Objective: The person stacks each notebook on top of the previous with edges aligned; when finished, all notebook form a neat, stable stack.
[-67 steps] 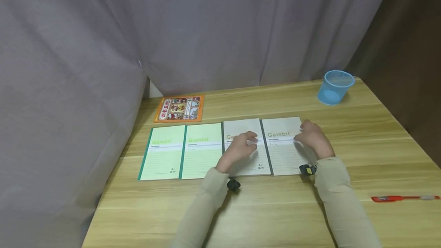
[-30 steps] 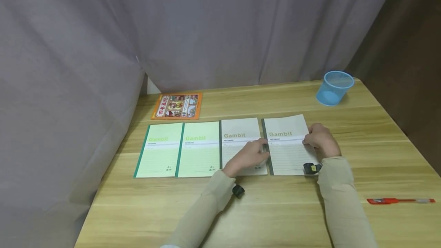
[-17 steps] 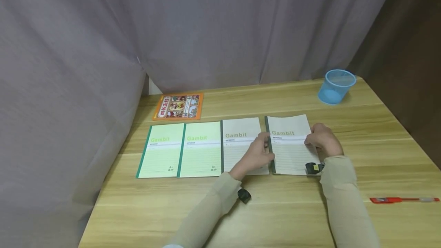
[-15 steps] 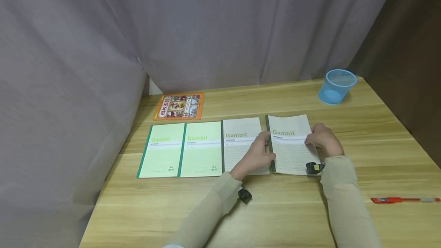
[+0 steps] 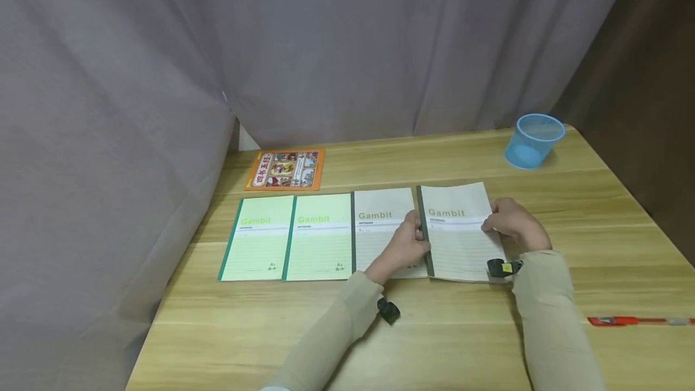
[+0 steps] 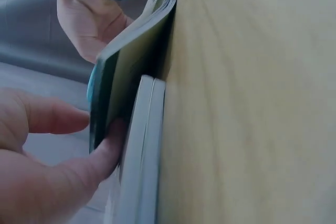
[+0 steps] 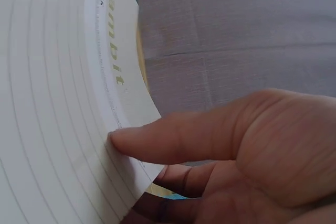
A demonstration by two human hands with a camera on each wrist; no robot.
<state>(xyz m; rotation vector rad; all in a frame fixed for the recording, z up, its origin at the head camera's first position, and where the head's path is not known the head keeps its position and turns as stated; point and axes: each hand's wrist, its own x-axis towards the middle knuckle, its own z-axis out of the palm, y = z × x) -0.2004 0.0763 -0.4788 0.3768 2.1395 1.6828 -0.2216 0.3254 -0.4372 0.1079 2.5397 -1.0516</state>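
Four-in-a-row "Gambit" notebooks lie across the table; the rightmost, a pale notebook [image 5: 461, 252] with a dark spine, is between both hands. My right hand [image 5: 516, 225] grips its right edge, thumb on the cover [image 7: 68, 103] and fingers beneath, and the cover bends there. At the spine [image 6: 102, 103], my left hand [image 5: 399, 249] pinches with fingertips on either side. In the left wrist view the spine is raised, tilted above the neighbouring notebooks [image 6: 142, 156]. A second pale notebook [image 5: 374, 243] lies partly under my left hand.
Two green notebooks [image 5: 255, 246] lie to the left, flat and side by side. Behind them is an orange picture book [image 5: 285, 169]. A blue cup-shaped container [image 5: 534, 140] stands at the back right, and a red pen [image 5: 619, 321] lies at the right.
Both hands have come from hovering over the two pale notebooks to gripping the rightmost one by its sides. That notebook has shifted slightly right and lifted, with a gap beside its neighbour.
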